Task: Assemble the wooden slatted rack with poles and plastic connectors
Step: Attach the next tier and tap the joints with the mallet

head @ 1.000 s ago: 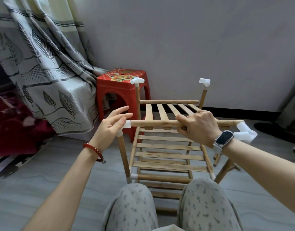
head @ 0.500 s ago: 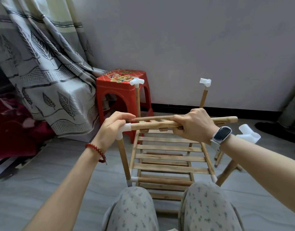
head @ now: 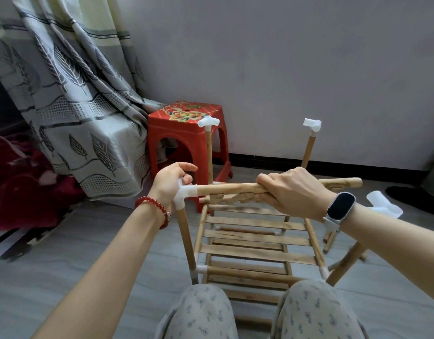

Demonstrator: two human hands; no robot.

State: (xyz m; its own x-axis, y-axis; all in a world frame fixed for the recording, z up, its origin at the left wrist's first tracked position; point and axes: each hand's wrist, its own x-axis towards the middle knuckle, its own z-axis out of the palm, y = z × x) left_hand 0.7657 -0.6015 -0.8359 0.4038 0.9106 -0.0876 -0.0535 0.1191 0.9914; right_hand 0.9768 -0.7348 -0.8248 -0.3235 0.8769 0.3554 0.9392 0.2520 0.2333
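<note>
A half-built wooden rack (head: 255, 253) stands on the floor in front of my knees, with slatted shelves and upright poles. My left hand (head: 170, 183) grips the white corner connector (head: 184, 195) on top of the near left pole (head: 186, 241). My right hand (head: 292, 192) grips the front rail of a slatted shelf (head: 225, 188), and the rail's left end sits in that connector. The rail's right end (head: 350, 182) is free. Behind my right wrist a white connector (head: 383, 206) tops the near right pole (head: 345, 263). Two far poles carry white connectors (head: 208, 122) (head: 312, 124).
A red plastic stool (head: 181, 133) stands against the wall behind the rack. A patterned grey curtain (head: 71, 99) hangs at the left, with dark red cloth (head: 20, 182) below it. Loose pole pieces (head: 329, 241) lie on the grey floor at the right.
The shelf has tipped up so only its front rail shows. My left hand went from open fingers beside the connector to a grip round it. The rail's left end now sits in the connector.
</note>
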